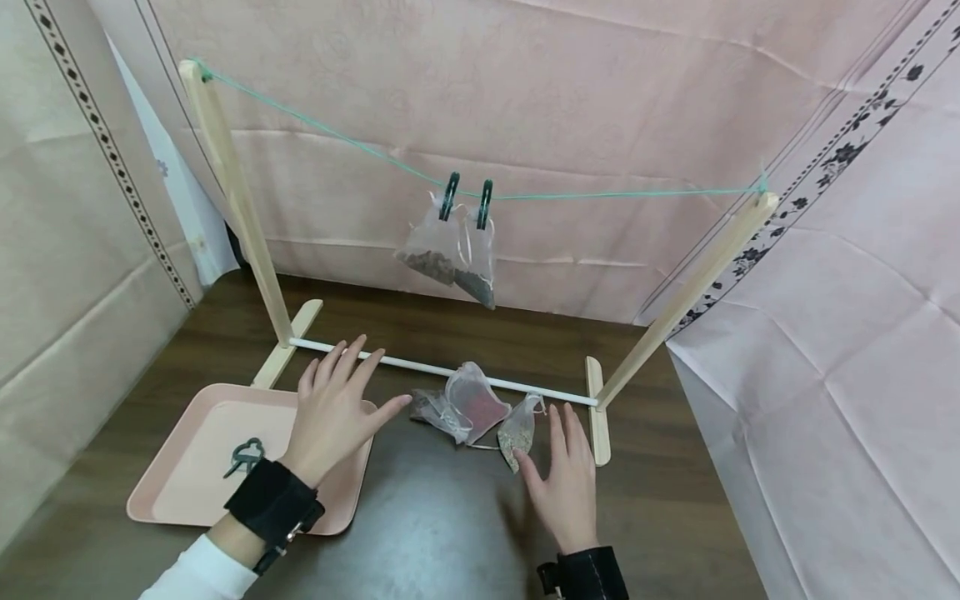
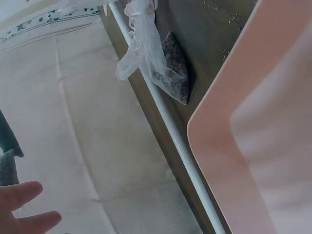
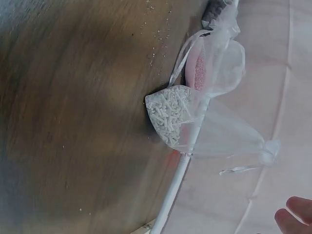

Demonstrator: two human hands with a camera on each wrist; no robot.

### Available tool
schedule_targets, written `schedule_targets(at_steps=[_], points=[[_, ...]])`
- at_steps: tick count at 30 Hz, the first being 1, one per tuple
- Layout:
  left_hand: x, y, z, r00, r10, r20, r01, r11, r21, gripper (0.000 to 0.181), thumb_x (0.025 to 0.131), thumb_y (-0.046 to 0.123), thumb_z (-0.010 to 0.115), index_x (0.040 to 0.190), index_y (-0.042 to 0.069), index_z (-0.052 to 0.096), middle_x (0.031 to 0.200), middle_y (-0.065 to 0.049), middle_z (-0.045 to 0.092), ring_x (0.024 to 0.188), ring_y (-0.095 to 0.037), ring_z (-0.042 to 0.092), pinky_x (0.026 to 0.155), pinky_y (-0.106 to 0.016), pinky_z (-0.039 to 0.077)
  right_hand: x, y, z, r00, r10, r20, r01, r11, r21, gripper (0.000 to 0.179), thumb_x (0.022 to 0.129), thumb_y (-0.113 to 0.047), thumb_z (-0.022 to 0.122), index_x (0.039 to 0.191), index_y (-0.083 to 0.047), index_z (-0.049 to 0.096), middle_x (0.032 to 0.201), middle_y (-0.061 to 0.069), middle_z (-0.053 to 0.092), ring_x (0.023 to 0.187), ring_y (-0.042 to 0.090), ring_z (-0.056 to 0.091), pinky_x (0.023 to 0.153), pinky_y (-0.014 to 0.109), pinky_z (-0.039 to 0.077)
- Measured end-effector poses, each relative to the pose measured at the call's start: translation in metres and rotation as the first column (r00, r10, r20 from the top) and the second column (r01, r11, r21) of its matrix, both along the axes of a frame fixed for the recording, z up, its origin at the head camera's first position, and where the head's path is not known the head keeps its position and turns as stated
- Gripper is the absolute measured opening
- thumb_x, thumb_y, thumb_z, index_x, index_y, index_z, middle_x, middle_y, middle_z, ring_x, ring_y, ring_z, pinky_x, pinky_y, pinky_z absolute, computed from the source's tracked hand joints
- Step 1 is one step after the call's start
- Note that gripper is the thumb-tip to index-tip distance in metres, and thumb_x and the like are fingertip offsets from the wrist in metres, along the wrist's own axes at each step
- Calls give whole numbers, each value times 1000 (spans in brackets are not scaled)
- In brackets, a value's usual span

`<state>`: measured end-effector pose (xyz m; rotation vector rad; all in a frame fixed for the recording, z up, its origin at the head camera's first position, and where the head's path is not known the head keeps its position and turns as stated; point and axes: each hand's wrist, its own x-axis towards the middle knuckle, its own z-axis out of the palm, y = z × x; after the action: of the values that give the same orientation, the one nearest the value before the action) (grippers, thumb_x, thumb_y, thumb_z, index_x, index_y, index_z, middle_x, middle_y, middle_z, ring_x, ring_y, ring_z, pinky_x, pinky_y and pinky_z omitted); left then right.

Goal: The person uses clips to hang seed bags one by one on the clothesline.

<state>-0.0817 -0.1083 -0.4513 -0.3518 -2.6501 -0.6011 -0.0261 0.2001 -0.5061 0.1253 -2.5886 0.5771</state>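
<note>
My left hand (image 1: pixel 335 417) hovers over the right side of a pink tray (image 1: pixel 174 454), fingers spread and holding nothing. Low over the table, my right hand (image 1: pixel 564 487) has its fingers extended; its thumb is close to a sheer drawstring bag of pale pellets (image 3: pixel 168 114), and whether they touch I cannot tell. Beside that bag lie a bag with pink contents (image 1: pixel 482 410) and a bag with dark contents (image 2: pixel 176 73). Two more sheer bags, one with brownish contents (image 1: pixel 429 265) and one with dark grey contents (image 1: pixel 476 285), hang by dark green clips (image 1: pixel 449 197) from a cord.
The green cord (image 1: pixel 615 196) runs between two wooden posts (image 1: pixel 238 204), joined low down by a white rod (image 1: pixel 420 365). Dark green clips (image 1: pixel 246 455) lie in the tray. Pale crumbs (image 3: pixel 158 36) dot the table. Pink cloth (image 1: pixel 570 100) hangs behind.
</note>
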Motion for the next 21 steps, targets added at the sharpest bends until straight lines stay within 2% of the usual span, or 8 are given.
schedule_targets(at_steps=[5,7,14,21], points=[[10,-3,1,995,22,96,-26,999,43,83,73,71,47,136,18,37,145,-10,20,131,-32,16,97,-59,8,4,-2,-4,999,-33,40,35,998,-59,79,79,-44,64,141,-15,26,144,11,23,128,31,26,94,55,24],[14,-3,1,993,31,116,-38,997,61,84,73,70,47,138,18,35,146,-9,17,132,-31,13,96,-59,7,7,-4,-5,997,-48,59,53,995,-90,79,79,-44,64,142,-17,24,145,10,23,128,30,25,93,55,24],[29,-8,-5,987,71,146,-91,987,134,82,75,66,51,138,15,34,145,-11,19,130,-33,14,94,-60,9,16,-11,-13,989,-92,117,112,977,-180,78,79,-46,62,141,-15,26,146,7,21,130,28,21,95,54,23],[38,-11,-16,980,122,154,-142,982,127,83,75,64,52,136,11,36,143,-14,22,129,-35,18,92,-62,12,21,-17,-21,976,-138,168,183,939,-292,78,80,-46,61,142,-17,24,145,8,21,131,27,19,97,51,24]])
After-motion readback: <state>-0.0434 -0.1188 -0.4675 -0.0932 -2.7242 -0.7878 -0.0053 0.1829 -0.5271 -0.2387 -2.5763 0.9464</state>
